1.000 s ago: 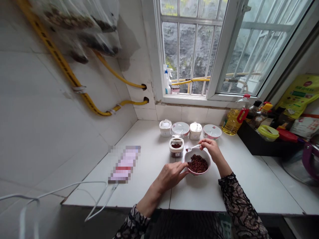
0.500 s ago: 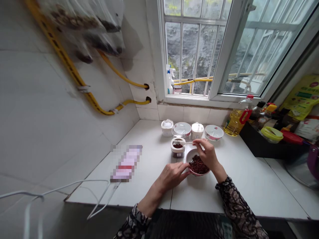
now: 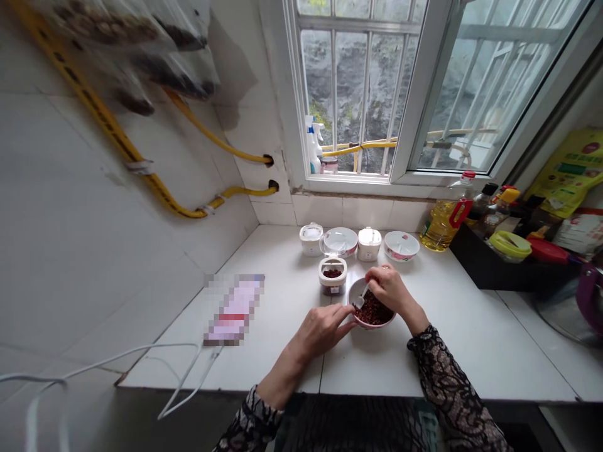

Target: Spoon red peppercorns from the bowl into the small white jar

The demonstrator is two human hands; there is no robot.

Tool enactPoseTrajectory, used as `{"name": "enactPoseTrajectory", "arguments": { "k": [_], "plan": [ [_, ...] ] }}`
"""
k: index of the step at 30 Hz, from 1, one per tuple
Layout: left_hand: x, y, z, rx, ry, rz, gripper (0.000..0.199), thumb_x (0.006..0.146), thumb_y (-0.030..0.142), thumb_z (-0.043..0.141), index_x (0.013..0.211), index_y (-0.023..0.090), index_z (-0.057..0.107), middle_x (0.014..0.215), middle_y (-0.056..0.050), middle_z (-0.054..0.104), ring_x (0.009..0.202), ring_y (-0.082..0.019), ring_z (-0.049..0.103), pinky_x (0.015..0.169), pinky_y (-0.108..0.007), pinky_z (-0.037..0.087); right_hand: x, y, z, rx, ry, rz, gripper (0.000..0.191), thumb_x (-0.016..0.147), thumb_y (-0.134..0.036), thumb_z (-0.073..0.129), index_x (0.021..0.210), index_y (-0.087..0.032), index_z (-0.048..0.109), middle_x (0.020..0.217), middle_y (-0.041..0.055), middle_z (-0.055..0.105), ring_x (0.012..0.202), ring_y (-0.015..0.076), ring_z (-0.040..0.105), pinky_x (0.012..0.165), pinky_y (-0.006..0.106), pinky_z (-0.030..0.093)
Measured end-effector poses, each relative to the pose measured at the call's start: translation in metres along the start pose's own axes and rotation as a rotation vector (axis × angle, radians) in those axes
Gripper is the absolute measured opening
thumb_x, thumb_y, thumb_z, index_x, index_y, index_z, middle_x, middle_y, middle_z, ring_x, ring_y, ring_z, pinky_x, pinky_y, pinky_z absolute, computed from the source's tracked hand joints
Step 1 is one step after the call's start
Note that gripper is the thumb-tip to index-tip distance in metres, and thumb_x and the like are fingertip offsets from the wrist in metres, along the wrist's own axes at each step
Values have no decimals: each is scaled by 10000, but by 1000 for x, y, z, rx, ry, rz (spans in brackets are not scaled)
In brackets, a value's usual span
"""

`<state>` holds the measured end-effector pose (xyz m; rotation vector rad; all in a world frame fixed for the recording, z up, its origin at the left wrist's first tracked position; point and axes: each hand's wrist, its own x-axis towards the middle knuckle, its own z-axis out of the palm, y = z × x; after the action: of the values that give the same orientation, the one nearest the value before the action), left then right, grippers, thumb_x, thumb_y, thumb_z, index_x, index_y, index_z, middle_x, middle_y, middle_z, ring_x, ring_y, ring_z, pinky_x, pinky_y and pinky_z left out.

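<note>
Below barred window point(image 3: 421, 94), white counter point(image 3: 282, 282) (seamed), bowl point(image 3: 355, 291).

Can see plastic bags point(image 3: 125, 31) and a yellow pipe point(image 3: 101, 116) in the frame's upper left, spray bottles point(image 3: 312, 150) at upper centre, a barred window point(image 3: 421, 100) at upper right, an oil bottle point(image 3: 438, 226), black box point(image 3: 478, 263) and yellow pouch point(image 3: 568, 168) at right, and a pixelated pink shape point(image 3: 235, 312) and a white cable point(image 3: 174, 344) at lower left.

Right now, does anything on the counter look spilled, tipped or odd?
Nothing stands out. The round white bowl of dark red grains sits upright, the left hand at its rim; the right hand holds the white spoon in it. No spill shows on the white tiled counter.
</note>
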<state>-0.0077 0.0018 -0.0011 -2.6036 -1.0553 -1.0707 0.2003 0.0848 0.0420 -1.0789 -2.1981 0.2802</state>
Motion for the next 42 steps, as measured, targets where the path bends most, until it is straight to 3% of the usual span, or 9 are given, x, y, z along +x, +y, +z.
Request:
{"name": "enactPoseTrajectory", "arguments": {
  "k": [8,18,31,38,42],
  "plan": [
    [2,2,-1,10,26,11,269,1049,351,422,1039,159,610,729,-12,662,608,-134,654,522,-221,474,2,2,-5,380,-74,241,178,702,-159,467,646,-195,633,532,-28,580,533,130,505,571,245,387],
    [0,0,1,16,21,13,257,1048,355,420,1036,164,591,712,-5,648,593,-138,641,508,-226,471,5,6,-10,633,34,430,153,643,-231,495,626,-191,641,463,-40,521,482,126,485,539,244,391],
    [0,0,0,12,14,9,232,1038,332,448,1033,162,606,710,-4,646,606,-129,644,520,-217,482,7,10,-8,724,71,486,157,617,-309,517,625,-197,627,464,-35,535,486,128,477,558,267,404],
    [2,1,0,16,27,9,277,1051,375,412,1020,163,588,722,-9,662,605,-139,656,509,-227,473,8,3,-8,780,130,472,181,686,-344,561,739,-190,640,578,3,632,577,152,576,658,305,488],
    [2,1,1,17,26,-3,259,1042,381,439,1017,169,587,719,-5,661,600,-136,652,510,-218,466,8,-8,0,759,213,378,237,789,-392,579,867,-182,656,707,38,698,692,183,661,716,326,531]
  ]
}}
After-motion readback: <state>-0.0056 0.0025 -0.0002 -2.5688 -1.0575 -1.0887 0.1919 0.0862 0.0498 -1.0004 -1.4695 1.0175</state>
